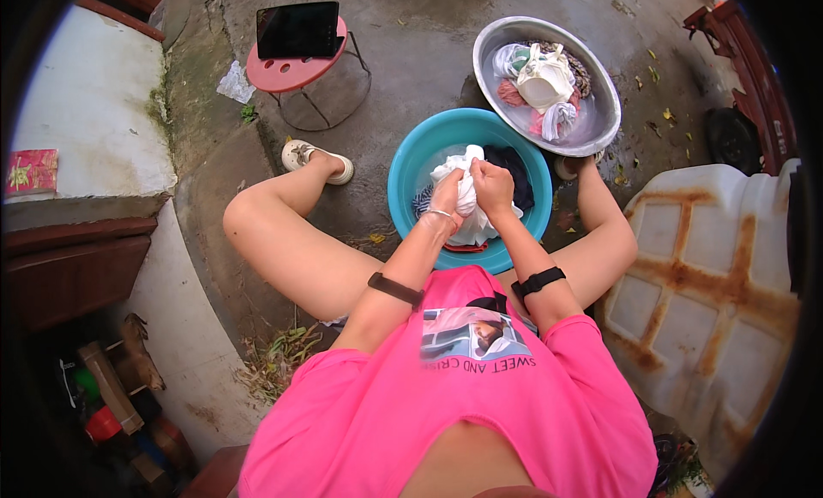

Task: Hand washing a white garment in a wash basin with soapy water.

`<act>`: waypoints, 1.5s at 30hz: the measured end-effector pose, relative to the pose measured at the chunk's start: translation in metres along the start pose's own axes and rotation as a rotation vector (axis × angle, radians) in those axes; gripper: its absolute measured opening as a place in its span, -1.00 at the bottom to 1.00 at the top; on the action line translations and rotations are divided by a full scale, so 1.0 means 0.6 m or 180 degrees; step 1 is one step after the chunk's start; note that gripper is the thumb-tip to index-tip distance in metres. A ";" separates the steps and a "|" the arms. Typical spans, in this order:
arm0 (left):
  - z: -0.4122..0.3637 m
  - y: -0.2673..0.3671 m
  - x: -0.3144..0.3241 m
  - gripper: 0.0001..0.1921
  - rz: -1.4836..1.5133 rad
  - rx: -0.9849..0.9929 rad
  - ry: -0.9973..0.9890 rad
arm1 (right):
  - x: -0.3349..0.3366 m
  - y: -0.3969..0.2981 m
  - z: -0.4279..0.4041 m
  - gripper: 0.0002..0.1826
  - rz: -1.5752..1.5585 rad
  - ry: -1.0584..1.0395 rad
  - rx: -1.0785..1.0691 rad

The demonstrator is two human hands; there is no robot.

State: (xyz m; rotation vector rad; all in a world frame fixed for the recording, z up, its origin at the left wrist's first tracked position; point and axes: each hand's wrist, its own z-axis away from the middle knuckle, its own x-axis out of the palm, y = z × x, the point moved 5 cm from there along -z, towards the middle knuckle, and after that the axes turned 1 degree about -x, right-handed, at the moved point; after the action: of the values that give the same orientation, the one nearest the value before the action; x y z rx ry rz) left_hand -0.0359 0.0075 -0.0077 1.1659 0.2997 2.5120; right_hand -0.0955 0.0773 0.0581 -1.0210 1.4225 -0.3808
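Between my knees stands a teal plastic basin [400,196], with a bunched white cloth [477,227] gripped over it. My left hand [449,192] is closed on this cloth from the left, a bracelet on its wrist. From the right, my right hand [492,185] clasps the same cloth, close beside the other hand. Part of the cloth hangs down into the basin. Dark fabric [512,167], a striped piece [422,201] and a red piece [466,248] lie in there too. A metal basin [607,128] holding a cream bra [545,80] and other laundry touches the teal one at the upper right.
A red round stool [276,79] with a black tablet [298,30] on it stands at the upper left. At the right is a large rust-stained white plastic container [701,266]. Fallen leaves dot the wet concrete, and a low white wall [90,106] runs along the left.
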 end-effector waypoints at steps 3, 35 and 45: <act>-0.006 0.008 0.006 -0.65 0.0340 0.0307 -0.0969 | 0.010 -0.066 0.027 -0.73 -0.0268 0.0058 -0.0387; 0.028 0.019 0.021 -0.63 -0.0320 0.0148 -0.1325 | -0.013 -0.129 0.071 -0.78 0.0138 -0.0514 -0.1511; 0.022 0.044 -0.005 -0.85 -0.1368 0.0359 -0.0251 | -0.019 -0.155 0.074 -0.79 0.0160 -0.0399 -0.1657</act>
State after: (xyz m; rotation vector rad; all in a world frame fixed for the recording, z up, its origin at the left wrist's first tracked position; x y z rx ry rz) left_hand -0.0299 -0.0176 0.0074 1.1010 0.6075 2.0930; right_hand -0.0242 0.0504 0.1289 -1.3948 1.4622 0.1015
